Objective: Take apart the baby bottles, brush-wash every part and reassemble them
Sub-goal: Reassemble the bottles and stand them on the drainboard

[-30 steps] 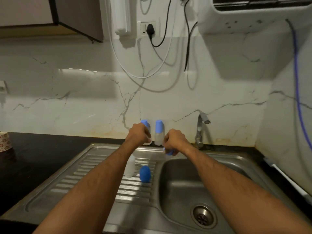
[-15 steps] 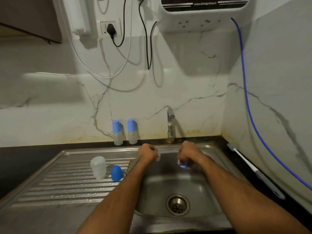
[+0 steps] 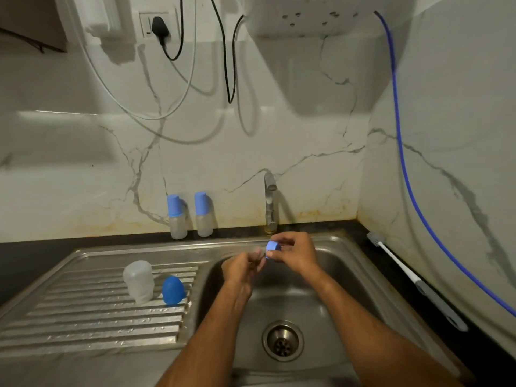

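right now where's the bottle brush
In the head view, the bottle brush lies untouched on the dark counter right of the sink, along the side wall.

Single head view, looking forward-down over sink (image 3: 329,248), near hands (image 3: 296,251).
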